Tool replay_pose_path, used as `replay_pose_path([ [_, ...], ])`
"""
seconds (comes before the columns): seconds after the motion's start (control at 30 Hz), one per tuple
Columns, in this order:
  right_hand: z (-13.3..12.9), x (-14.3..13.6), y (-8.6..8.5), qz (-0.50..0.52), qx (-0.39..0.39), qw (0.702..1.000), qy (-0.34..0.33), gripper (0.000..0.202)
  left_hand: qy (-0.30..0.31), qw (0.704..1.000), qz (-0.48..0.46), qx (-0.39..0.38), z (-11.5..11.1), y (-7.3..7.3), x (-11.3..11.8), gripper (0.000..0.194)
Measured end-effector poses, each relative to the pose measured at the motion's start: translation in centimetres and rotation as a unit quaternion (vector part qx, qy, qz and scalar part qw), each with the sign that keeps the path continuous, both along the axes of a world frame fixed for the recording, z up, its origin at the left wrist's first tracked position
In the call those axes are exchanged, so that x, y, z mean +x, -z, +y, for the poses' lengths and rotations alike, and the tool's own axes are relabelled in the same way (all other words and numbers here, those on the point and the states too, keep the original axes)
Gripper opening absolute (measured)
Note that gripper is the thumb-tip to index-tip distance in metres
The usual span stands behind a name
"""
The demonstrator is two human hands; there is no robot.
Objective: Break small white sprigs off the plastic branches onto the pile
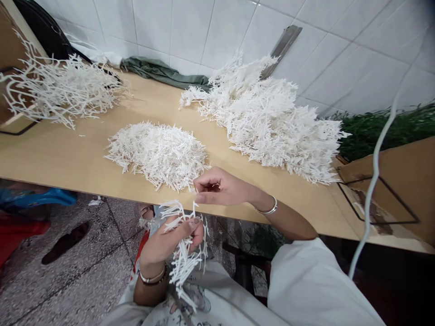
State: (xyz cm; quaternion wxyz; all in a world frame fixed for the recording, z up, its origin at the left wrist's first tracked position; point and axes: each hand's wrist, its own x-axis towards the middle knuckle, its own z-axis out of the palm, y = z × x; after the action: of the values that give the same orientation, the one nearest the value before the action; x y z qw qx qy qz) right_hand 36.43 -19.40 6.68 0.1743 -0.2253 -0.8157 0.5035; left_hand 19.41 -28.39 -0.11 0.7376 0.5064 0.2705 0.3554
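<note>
White branched sprig [185, 267]: pinched in left hand [166, 242], before worktop [71, 158]. Right hand [227, 188] near upper tips, fingers curled; grip unclear. Likely light, springy, fine tips fragile; best held by thicker stem.

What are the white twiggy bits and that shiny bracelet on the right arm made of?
The white sprig looks like matte plastic, perhaps: its thin branches are evenly white and dull. The right-arm bracelet seems to be smooth, polished metal, since it shines silvery.
</note>
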Motion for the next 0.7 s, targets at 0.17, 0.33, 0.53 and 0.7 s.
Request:
replay_pose_path([
  [0.17,0.2,-0.6,0.1,0.003,-0.006,0.999,0.034,0.053,-0.025,0.999,0.028,-0.024,0.3,0.5,0.2,0.052],
  [0.33,1.0,-1.5,1.7,0.043,0.029,0.99,0.133,0.051,-0.086,0.996,0.03,-0.004,0.8,0.8,0.0,0.05],
  [0.53,5.2,1.1,-0.2,0.122,0.209,0.887,0.393,0.052,0.039,0.994,-0.026,0.099,-1.5,0.0,-1.3,0.052],
  [0.7,4.3,0.9,-0.8,-0.007,0.284,0.916,0.284,0.055,-0.073,0.996,-0.032,0.024,-0.8,0.1,-0.3,0.054],
])
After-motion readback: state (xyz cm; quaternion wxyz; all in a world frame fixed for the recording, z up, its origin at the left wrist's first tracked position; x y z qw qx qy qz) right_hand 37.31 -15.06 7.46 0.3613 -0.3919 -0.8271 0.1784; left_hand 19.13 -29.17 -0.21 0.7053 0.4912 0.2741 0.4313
